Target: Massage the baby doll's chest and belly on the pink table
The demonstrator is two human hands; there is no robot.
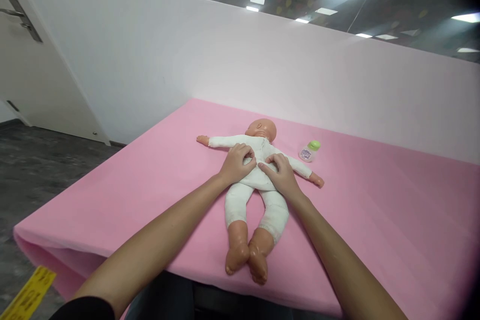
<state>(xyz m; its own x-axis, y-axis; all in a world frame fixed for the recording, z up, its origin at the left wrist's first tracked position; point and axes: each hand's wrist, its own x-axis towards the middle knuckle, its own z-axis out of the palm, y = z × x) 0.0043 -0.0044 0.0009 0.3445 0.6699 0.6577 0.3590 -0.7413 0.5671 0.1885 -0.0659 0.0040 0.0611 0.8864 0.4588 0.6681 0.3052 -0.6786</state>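
Observation:
A baby doll (258,178) lies on its back, with a white cloth body and a bare plastic head, hands and feet. Its arms are spread, its head is turned to the left, and its feet point at me. My left hand (239,162) rests on the left side of the doll's belly, fingers curled, with a gap showing between thumb and fingers. On the belly's right side lies my right hand (279,172), thumb stretched inward and fingers bent apart from it. Both thumbs touch the cloth near the middle. Neither hand visibly holds anything.
A small clear bottle (309,152) with a green cap stands right of the doll's head. Pink cloth (150,180) covers the table. Behind it runs a white wall (157,50) with dark glass above. A door (41,60) is at the left; a yellow strip (30,292) shows lower left.

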